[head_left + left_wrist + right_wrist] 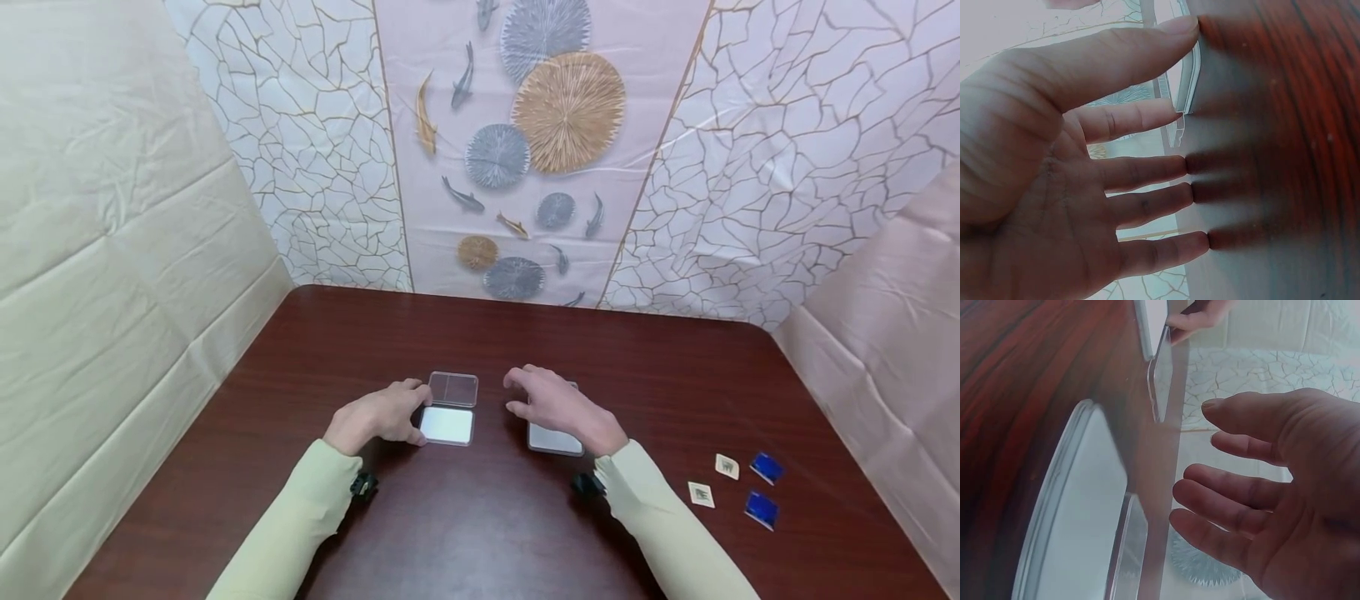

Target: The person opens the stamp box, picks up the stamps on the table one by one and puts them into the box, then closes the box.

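Note:
A small flat case with a white base (447, 425) and a clear lid (453, 390) lies unfolded on the table. My left hand (381, 414) is at its left side, fingers extended, fingertips down on the tabletop; the thumb (1141, 53) and index finger are at the case's edge (1192, 78). Over a second such case (556, 441), my right hand (558, 403) hovers with loosely bent fingers and holds nothing. That hand hides much of this case from above; the right wrist view shows its white base (1079, 506) and clear lid (1130, 550).
At the right of the dark wood table (465, 533) lie two pale squares with dark prints, one farther (727, 466) and one nearer (701, 494). Beside them are two blue packets, a far packet (767, 468) and a near packet (762, 509). Patterned cloth (322, 150) hangs behind.

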Demonstrator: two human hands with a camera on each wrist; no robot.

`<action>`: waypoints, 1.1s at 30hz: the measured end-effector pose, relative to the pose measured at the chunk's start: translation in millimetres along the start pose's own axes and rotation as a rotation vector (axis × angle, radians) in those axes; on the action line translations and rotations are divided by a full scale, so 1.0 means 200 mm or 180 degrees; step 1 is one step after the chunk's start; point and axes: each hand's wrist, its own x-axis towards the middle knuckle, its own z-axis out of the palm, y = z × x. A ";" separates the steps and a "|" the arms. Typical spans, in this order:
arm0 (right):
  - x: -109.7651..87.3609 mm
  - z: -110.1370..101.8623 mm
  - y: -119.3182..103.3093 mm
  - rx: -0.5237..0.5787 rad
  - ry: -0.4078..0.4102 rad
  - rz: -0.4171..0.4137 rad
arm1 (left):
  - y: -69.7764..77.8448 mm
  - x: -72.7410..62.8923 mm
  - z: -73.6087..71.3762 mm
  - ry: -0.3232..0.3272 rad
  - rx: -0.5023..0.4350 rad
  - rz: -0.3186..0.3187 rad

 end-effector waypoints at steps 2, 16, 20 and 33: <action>-0.02 0.00 0.02 -0.0023 0.0014 0.0010 | 0.00 0.00 0.00 0.0001 -0.0003 -0.0005; -0.14 -0.02 0.11 -0.0166 0.0083 -0.0101 | -0.01 0.01 0.00 -0.0011 0.0032 -0.0041; -0.17 -0.03 0.13 -0.0205 0.0115 -0.0087 | -0.01 0.01 0.00 -0.0031 0.0040 -0.0068; -0.30 -0.03 0.23 -0.0376 0.0200 -0.0151 | -0.01 0.01 0.00 -0.0053 0.0025 -0.0065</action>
